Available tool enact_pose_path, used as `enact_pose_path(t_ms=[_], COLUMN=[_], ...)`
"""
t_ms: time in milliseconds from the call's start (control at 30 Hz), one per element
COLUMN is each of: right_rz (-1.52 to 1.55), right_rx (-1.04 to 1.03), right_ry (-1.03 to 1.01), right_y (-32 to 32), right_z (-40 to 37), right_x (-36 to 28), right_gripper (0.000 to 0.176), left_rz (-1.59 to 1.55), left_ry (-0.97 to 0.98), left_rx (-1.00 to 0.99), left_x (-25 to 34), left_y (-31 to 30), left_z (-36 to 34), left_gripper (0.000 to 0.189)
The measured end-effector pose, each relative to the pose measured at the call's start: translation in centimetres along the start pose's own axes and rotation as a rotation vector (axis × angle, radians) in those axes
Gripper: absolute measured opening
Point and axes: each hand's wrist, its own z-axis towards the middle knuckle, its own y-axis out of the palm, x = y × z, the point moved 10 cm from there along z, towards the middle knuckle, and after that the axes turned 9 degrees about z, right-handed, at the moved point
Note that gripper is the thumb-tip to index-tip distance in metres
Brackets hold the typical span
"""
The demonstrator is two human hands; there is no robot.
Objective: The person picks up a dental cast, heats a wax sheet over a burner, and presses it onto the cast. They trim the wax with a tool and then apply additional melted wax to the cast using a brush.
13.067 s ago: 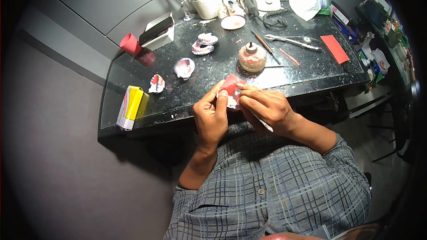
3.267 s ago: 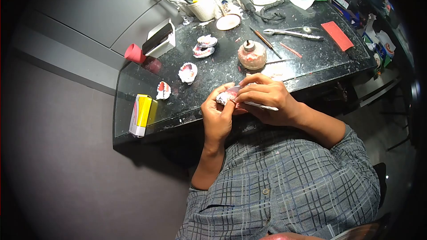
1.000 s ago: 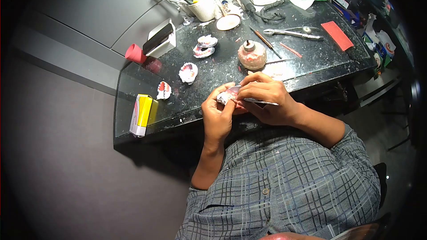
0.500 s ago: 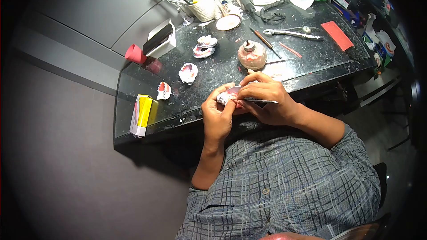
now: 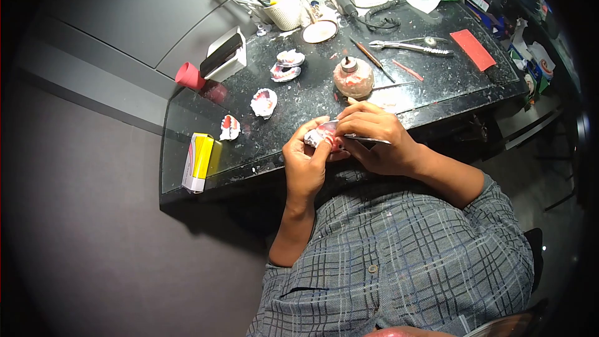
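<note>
My left hand (image 5: 304,161) is closed around a white dental cast (image 5: 317,135) with pink wax on it, fingers behind and thumb in front. The cast is just off the front edge of the workbench. Pressed close to its right side is my right hand (image 5: 382,130), with bent fingers pinching a thin metal tool (image 5: 374,141). One end of this tool sticks out below the knuckles; its other end is hidden by the fingers. Beyond my hands stands a round spirit lamp (image 5: 354,81) spattered with pink wax.
Several other dental casts (image 5: 264,104) lie on the black workbench (image 5: 312,103), left of the lamp. A yellow and white box (image 5: 198,162) is at the left edge. Farther right lie a brown-handled tool (image 5: 372,59), a metal plier-like instrument (image 5: 412,47) and a red wax sheet (image 5: 473,50).
My right fingers have shifted slightly right, uncovering more pink wax on the cast. My left hand stays in nearly the same place, still around the cast.
</note>
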Motion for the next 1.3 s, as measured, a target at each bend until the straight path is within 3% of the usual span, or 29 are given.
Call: enact_pose_path(t_ms=[1300], right_rz=[0.004], right_rx=[0.021], right_ry=[-0.009], right_y=[-0.31], right_z=[0.1], right_x=[-0.1], right_gripper=[0.016], left_rz=[-0.004], left_ry=[0.028], left_rx=[0.012], left_x=[0.15], left_y=[-0.1], left_z=[0.09], left_gripper=[0.031])
